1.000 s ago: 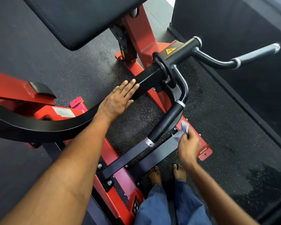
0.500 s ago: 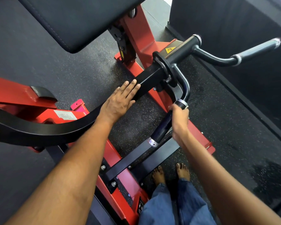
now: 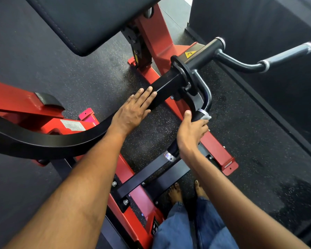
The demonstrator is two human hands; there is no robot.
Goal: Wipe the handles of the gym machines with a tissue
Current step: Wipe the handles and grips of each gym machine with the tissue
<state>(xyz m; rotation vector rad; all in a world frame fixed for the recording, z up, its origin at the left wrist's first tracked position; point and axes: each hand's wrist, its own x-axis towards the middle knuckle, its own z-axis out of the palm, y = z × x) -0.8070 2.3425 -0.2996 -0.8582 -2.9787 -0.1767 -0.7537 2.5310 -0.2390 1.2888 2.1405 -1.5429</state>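
My feet (image 3: pixel 176 192) stand on the floor (image 3: pixel 258 141) by the red frame (image 3: pixel 217 148) of the machine. My right hand (image 3: pixel 190 133) has its grip wrapped round the near handle (image 3: pixel 172 150), fingers curled with the tissue (image 3: pixel 206 117) clamped against the bar; a white scrap of it shows just past my fingertips, near the top of the black sleeve. I judge this handle is mid-wipe: my hand covers the upper part, and the lower part down to the silver collar is bare, so I cannot tell whether that stretch is done. My left hand (image 3: pixel 133 112) lies flat, fingers straight and together, pressing on the black arm (image 3: pixel 165 85) to steady it, holding nothing. Farther off, the far handle (image 3: pixel 284 54) sticks out to the right, well apart from both hands and untouched now, so I reckon 1 handle here is left, plus any other machines. No container of any kind shows, and no spare tissues.
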